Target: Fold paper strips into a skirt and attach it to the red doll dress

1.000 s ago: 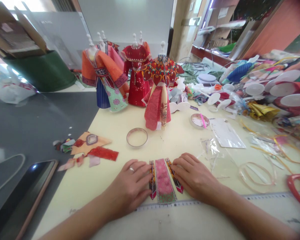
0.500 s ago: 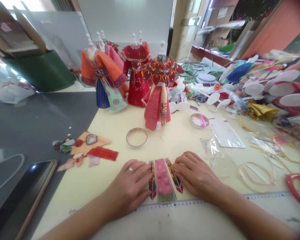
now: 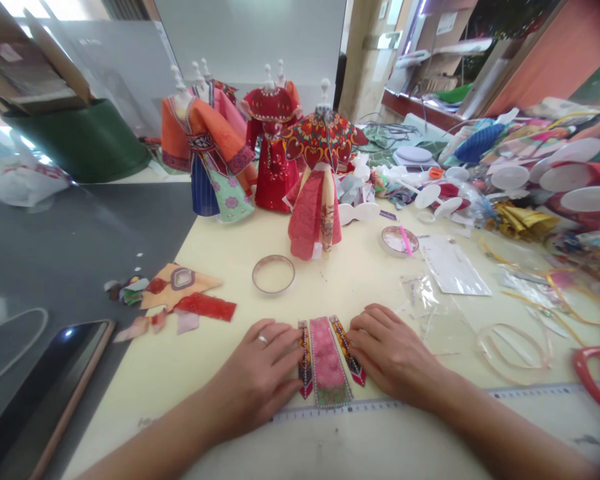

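Note:
A pink patterned paper strip piece [image 3: 327, 360], flanked by two narrow orange side strips, lies flat on the pale yellow table [image 3: 230, 253] just above a ruler [image 3: 530, 392]. My left hand [image 3: 260, 373], a ring on one finger, rests palm down with its fingertips pressing the left side strip. My right hand [image 3: 393, 353] lies flat too, its fingertips on the right side strip. Both hands have their fingers stretched out on the paper.
Several paper-dressed doll stands [image 3: 315, 193] stand at the back. A clear tape ring [image 3: 273, 274] lies ahead of my hands, paper scraps [image 3: 185, 297] to the left, a phone [image 3: 55, 387] at the lower left. Plastic bags, white stand bases and red scissors [image 3: 597, 380] crowd the right.
Both hands stay pressed on the strip piece; the right hand has shifted very slightly. Nothing else has moved.

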